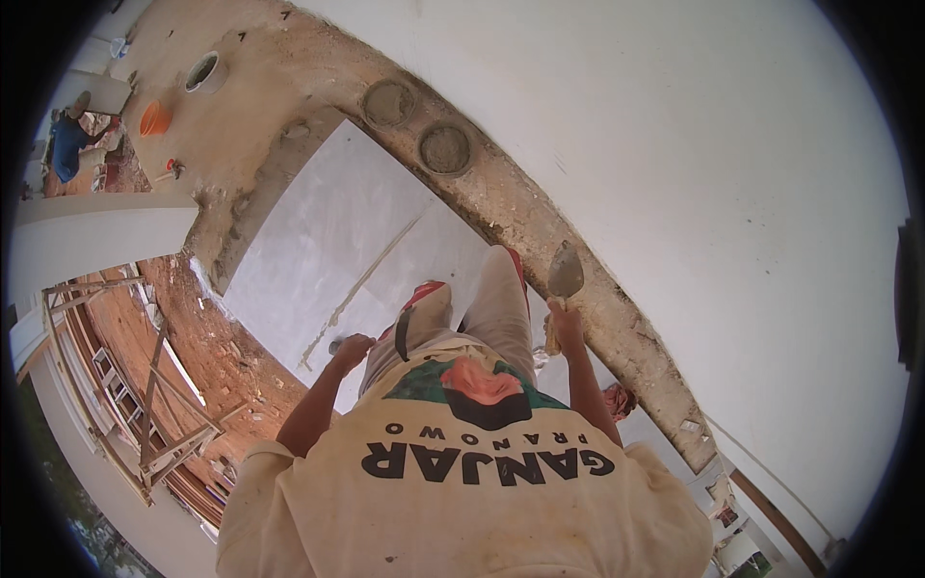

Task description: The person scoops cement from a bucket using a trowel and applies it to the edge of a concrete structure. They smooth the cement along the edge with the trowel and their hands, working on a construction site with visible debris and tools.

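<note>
While the right hand (567,326) grips a trowel (566,271), whether the left hand (356,349) grasps anything I cannot tell.

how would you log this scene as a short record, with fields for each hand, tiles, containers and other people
right hand: gripping a trowel, blade pointing away from the body
left hand: closed beside a small grey object; whether it holds it is unclear
tiles: large, pale, crossed by a brownish streak
containers: two round tubs of grey mix, orange bucket, white bucket
other people: one person in blue, far left
</note>
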`<act>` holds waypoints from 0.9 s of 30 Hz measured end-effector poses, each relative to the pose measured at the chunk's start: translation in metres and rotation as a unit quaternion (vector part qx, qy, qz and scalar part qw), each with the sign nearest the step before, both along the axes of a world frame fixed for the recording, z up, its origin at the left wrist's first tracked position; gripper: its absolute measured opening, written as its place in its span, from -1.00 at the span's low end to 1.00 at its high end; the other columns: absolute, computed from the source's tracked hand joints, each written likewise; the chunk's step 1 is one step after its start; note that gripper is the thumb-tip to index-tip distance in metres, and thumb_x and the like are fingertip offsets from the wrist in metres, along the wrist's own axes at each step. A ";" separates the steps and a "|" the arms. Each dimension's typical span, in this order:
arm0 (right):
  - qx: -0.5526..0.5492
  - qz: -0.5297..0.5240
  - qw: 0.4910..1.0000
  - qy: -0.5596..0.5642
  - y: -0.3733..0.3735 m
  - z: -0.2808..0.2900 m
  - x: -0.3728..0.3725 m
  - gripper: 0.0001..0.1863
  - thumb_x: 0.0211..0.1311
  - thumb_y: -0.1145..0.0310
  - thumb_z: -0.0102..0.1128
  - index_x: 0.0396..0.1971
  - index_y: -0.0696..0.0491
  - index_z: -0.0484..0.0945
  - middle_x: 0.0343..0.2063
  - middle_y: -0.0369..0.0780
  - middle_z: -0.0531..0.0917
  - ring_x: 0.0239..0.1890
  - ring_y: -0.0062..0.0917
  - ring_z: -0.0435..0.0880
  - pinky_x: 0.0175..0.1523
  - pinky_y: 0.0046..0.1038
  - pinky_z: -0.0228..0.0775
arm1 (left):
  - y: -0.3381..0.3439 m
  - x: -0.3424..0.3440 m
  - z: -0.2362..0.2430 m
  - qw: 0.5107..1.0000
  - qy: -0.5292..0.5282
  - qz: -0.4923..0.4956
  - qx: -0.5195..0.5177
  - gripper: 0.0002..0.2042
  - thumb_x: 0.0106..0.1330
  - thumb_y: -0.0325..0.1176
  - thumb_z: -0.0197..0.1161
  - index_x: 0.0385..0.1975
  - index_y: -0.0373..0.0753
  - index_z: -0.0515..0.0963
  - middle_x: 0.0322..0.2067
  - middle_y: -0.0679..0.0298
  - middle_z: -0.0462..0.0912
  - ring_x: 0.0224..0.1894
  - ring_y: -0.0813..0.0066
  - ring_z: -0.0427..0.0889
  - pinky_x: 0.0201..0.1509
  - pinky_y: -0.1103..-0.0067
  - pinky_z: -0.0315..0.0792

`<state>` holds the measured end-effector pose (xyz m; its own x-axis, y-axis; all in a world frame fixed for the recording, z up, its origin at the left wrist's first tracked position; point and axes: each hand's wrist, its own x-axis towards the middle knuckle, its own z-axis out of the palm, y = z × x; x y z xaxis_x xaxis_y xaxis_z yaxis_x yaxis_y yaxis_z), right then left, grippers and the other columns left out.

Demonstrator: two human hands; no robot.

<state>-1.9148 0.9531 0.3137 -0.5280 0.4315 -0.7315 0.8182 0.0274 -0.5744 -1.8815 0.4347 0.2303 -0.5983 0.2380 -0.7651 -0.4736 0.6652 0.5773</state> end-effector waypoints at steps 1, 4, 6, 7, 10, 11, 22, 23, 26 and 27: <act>-0.008 -0.001 1.000 -0.004 0.008 0.006 -0.020 -0.67 0.20 0.13 0.25 -0.39 0.14 0.58 -0.66 -0.26 0.55 -0.69 -0.55 0.52 -0.56 -0.46 0.39 | 0.014 -0.015 -0.002 0.999 0.025 -0.023 -0.001 -0.75 0.37 -0.29 0.06 -0.19 -0.26 0.64 -0.30 0.08 0.68 -0.21 0.24 0.63 -0.08 0.35 0.49; -0.016 0.049 0.998 -0.038 0.040 -0.001 -0.086 -0.67 0.22 0.13 0.23 -0.37 0.16 0.59 -0.64 -0.26 0.56 -0.68 -0.56 0.53 -0.54 -0.47 0.38 | 0.068 -0.054 -0.021 0.988 0.071 -0.129 -0.042 -0.74 0.38 -0.30 0.02 -0.12 -0.21 0.63 -0.24 0.05 0.67 -0.10 0.10 0.62 0.00 0.31 0.48; 0.032 0.137 0.990 -0.020 0.077 -0.059 -0.129 -0.65 0.17 0.15 0.24 -0.35 0.19 0.60 -0.61 -0.26 0.57 -0.60 -0.54 0.56 -0.45 -0.41 0.41 | 0.111 -0.093 -0.046 0.955 0.073 -0.260 -0.121 -0.73 0.38 -0.31 -0.01 -0.08 -0.17 0.62 -0.19 0.05 0.67 -0.03 0.05 0.59 0.04 0.28 0.47; 0.078 0.206 0.975 -0.010 0.100 -0.100 -0.144 -0.65 0.16 0.15 0.25 -0.35 0.20 0.60 -0.61 -0.26 0.57 -0.58 -0.53 0.57 -0.42 -0.40 0.42 | 0.140 -0.101 -0.055 0.985 0.036 -0.123 -0.118 -0.70 0.37 -0.24 0.03 -0.04 -0.22 0.58 -0.16 0.00 0.65 0.00 0.04 0.58 0.08 0.28 0.46; 0.101 0.360 0.927 0.039 0.130 -0.154 -0.227 -0.62 0.10 0.12 0.29 -0.33 0.20 0.60 -0.58 -0.26 0.59 -0.51 -0.53 0.57 -0.33 -0.39 0.44 | 0.226 -0.119 -0.056 0.950 -0.088 0.276 -0.114 -0.46 0.32 -0.01 0.15 0.10 -0.35 0.46 -0.08 -0.14 0.60 0.07 0.00 0.56 0.18 0.29 0.42; 0.065 0.401 0.914 -0.010 0.119 -0.133 -0.272 -0.61 0.09 0.11 0.30 -0.33 0.19 0.60 -0.57 -0.26 0.59 -0.51 -0.54 0.57 -0.33 -0.40 0.44 | 0.251 -0.108 -0.052 0.951 -0.103 0.263 -0.125 -0.32 0.26 0.06 0.20 0.17 -0.42 0.34 -0.01 -0.21 0.53 0.12 -0.05 0.51 0.23 0.29 0.38; 0.002 0.614 0.785 0.084 -0.028 -0.315 -0.491 -0.48 -0.01 0.12 0.39 -0.17 0.24 0.56 -0.31 -0.02 0.67 -0.23 -0.28 0.63 -0.13 -0.29 0.45 | 0.420 -0.101 0.026 0.837 -0.309 0.404 -0.201 0.06 0.07 0.15 0.36 0.30 -0.59 -0.03 0.23 -0.33 0.22 0.29 -0.20 0.27 0.34 0.18 0.24; 0.007 0.636 0.767 0.084 -0.047 -0.339 -0.501 -0.40 -0.04 0.10 0.36 -0.11 0.29 0.53 -0.22 0.10 0.65 -0.09 -0.03 0.62 0.02 -0.16 0.43 | 0.439 -0.093 0.021 0.831 -0.307 0.413 -0.210 0.06 0.07 0.14 0.37 0.31 -0.59 -0.03 0.23 -0.33 0.21 0.29 -0.20 0.26 0.34 0.18 0.23; -0.053 0.576 0.813 0.066 -0.099 -0.438 -0.523 -0.37 -0.06 0.09 0.38 -0.09 0.30 0.53 -0.21 0.08 0.66 -0.08 -0.07 0.62 0.03 -0.18 0.41 | 0.468 -0.094 0.010 0.803 -0.320 0.445 -0.233 0.06 0.06 0.13 0.37 0.31 -0.58 -0.03 0.24 -0.33 0.20 0.31 -0.21 0.24 0.36 0.19 0.21; -0.057 0.576 0.813 0.057 -0.117 -0.458 -0.525 -0.36 -0.07 0.10 0.39 -0.09 0.30 0.53 -0.22 0.06 0.67 -0.11 -0.11 0.64 -0.01 -0.19 0.43 | 0.475 -0.095 0.010 0.786 -0.332 0.463 -0.240 0.06 0.06 0.12 0.37 0.32 -0.58 -0.03 0.24 -0.33 0.20 0.31 -0.21 0.22 0.36 0.19 0.20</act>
